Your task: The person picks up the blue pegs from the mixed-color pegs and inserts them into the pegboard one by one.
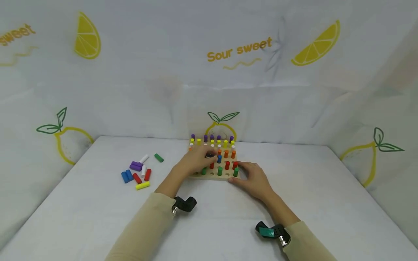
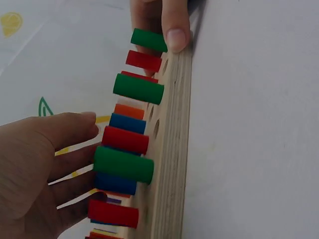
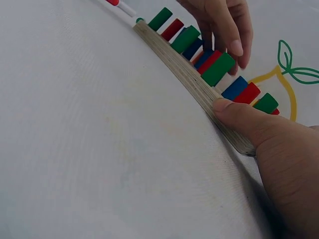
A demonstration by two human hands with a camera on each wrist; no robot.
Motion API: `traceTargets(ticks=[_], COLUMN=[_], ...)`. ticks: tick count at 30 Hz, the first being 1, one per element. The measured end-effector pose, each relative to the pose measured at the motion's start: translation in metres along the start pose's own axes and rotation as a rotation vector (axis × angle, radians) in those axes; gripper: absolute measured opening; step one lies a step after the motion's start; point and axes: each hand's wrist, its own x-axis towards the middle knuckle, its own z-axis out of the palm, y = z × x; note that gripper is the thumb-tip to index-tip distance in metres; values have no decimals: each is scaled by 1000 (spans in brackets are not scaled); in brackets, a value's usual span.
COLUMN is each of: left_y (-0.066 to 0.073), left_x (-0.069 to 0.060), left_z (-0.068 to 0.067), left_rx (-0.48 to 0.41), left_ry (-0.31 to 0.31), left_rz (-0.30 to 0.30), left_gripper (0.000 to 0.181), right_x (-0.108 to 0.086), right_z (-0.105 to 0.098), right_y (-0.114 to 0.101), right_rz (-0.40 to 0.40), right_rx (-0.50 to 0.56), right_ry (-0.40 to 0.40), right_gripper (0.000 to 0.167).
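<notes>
A wooden pegboard (image 1: pixel 213 177) stands on the table, with coloured pegs upright in rows: purple at the back, then yellow, white, orange, blue, red and green. My left hand (image 1: pixel 197 158) is over the left middle of the board, near a blue peg (image 1: pixel 219 158). In the left wrist view, the left hand (image 2: pixel 30 169) has its thumb and fingers apart behind the front pegs; no peg shows between them. The right hand (image 1: pixel 253 180) holds the board's front right corner. Its thumb (image 3: pixel 234 112) presses the front edge and its fingers lie along the right side, partly hidden.
Loose pegs lie left of the board: purple (image 1: pixel 135 166), blue (image 1: pixel 125 177), red (image 1: pixel 148 174), white (image 1: pixel 143 171), yellow (image 1: pixel 142 185) and green (image 1: pixel 159 157). A white cloth with lemon prints (image 1: pixel 156 90) hangs behind the table.
</notes>
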Motion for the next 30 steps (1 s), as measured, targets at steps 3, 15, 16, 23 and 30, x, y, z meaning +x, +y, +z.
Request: traceTargets(ticks=[3,15,16,23,30], left_y=[0,-17,-19,-37,-60], left_x=[-8,-47,-51,-86,-122], left_z=[-11,-52,-55,-78,-99], left_rx=[22,115,123,194,209], left_ry=[16,18,19,26,34], left_rz=[-5,-30,-33,-63,-140], left_gripper=[28,27,27,28,27], right_x=[-1,-3,-2,-1,-2], right_z=[-1,-4,-4,-1,-3], right_y=[0,1,1,0,-3], right_rz=[3,8,8,6,9], right_rx=[3,-9,-11,-12,-10], right_ry=[-3,-8,-9,-14,-16], right_gripper=[73,76,76,77,76])
